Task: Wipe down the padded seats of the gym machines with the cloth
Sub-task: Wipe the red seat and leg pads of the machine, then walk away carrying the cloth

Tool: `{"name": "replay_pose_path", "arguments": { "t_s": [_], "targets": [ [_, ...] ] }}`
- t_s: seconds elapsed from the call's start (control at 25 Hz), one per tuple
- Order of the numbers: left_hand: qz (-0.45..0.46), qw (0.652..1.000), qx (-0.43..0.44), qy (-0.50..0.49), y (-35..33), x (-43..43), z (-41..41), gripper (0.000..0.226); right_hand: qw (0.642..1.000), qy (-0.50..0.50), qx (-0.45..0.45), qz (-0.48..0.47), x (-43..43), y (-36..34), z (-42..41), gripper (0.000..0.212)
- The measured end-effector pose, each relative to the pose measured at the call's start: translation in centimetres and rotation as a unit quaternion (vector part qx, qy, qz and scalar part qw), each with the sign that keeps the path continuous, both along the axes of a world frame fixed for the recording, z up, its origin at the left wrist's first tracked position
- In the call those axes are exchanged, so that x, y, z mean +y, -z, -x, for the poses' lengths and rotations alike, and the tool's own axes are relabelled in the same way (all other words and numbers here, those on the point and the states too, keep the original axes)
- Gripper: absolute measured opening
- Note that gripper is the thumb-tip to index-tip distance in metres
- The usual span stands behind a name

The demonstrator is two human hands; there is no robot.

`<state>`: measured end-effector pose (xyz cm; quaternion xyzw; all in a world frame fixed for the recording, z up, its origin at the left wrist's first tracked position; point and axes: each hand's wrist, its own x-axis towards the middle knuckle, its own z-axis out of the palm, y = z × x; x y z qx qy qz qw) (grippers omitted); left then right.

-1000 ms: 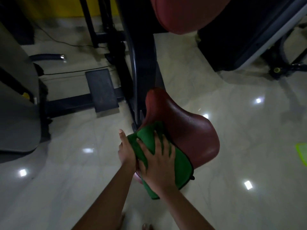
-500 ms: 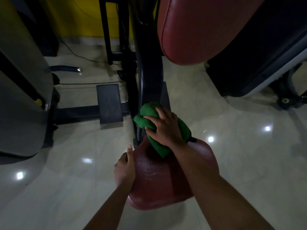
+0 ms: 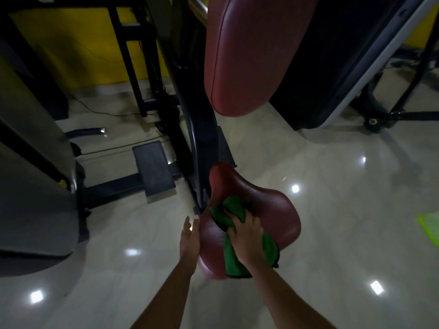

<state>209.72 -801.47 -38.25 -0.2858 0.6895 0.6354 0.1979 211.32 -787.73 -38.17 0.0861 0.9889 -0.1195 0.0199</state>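
Note:
A dark red padded seat (image 3: 266,205) sits low in front of me, fixed to a black curved post (image 3: 204,148). My right hand (image 3: 248,236) presses a bunched green cloth (image 3: 234,212) onto the seat's near left part, and the cloth hangs over the front edge. My left hand (image 3: 190,238) rests flat against the seat's left side, fingers straight and together, holding nothing. A larger red back pad (image 3: 249,55) hangs above the seat.
Black machine frame and a footplate (image 3: 153,170) stand to the left, with a grey weight-stack cover (image 3: 31,181) at far left. Another dark machine (image 3: 344,67) is at the back right. Glossy tiled floor (image 3: 344,222) lies around, with a light green object (image 3: 431,226) at the right edge.
My right hand has drawn the cloth back from the seat's far narrow end toward the near edge. My left hand has stayed on the seat's left side.

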Motion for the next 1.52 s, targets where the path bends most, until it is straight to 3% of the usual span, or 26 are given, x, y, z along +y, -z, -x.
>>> {"name": "replay_pose_path", "arguments": {
  "t_s": [0.08,0.16,0.28,0.6,0.68,0.72,0.76,0.8,0.88,0.92,1.0,1.32,1.52],
  "targets": [
    [0.010,1.000,0.009,0.018,-3.4,-0.9,-1.0,0.057,0.985,0.034,-0.045,0.166,0.3,-2.8,-0.6,0.040],
    [-0.009,0.999,0.015,0.039,-6.5,-1.4,-2.2,0.053,0.944,0.114,-0.024,0.310,0.3,-6.5,-1.3,0.036],
    [-0.060,0.997,0.002,0.047,-11.3,-1.1,-3.1,0.052,0.902,0.161,0.041,0.398,0.2,-12.2,-3.3,0.033],
    [-0.143,0.982,0.033,0.121,-20.0,4.6,-7.9,0.043,0.893,0.205,0.072,0.393,5.6,-23.0,-11.9,0.031],
    [-0.198,0.953,0.025,0.229,-20.5,7.4,-9.3,0.070,0.883,0.234,0.093,0.396,8.1,-23.7,-14.5,0.031],
    [-0.213,0.932,0.073,0.283,-19.4,9.7,-9.5,0.074,0.875,0.253,0.108,0.397,9.9,-23.9,-15.9,0.031],
    [-0.223,0.923,0.086,0.302,-19.1,11.7,-9.8,0.064,0.866,0.272,0.124,0.401,11.6,-24.2,-17.3,0.031],
    [-0.224,0.928,0.014,0.297,-18.7,14.3,-10.1,0.057,0.857,0.288,0.139,0.405,13.4,-24.4,-18.8,0.031],
    [-0.195,0.939,0.026,0.281,-22.4,18.9,-14.2,0.049,0.838,0.320,0.163,0.410,17.5,-24.8,-22.0,0.033],
    [-0.141,0.943,0.104,0.282,-23.0,21.8,-16.2,0.050,0.829,0.334,0.176,0.413,20.1,-25.0,-24.0,0.035],
    [-0.114,0.920,0.164,0.337,-24.6,27.0,-20.1,0.052,0.812,0.355,0.198,0.419,24.9,-25.2,-27.6,0.037],
    [-0.141,0.889,0.172,0.400,-25.9,47.7,-33.4,0.052,0.803,0.356,0.263,0.399,44.1,-27.9,-41.9,0.034],
    [-0.166,0.883,0.166,0.407,-26.2,59.8,-36.8,0.052,0.805,0.366,0.277,0.377,56.4,-28.2,-46.6,0.034]
  ]
}}
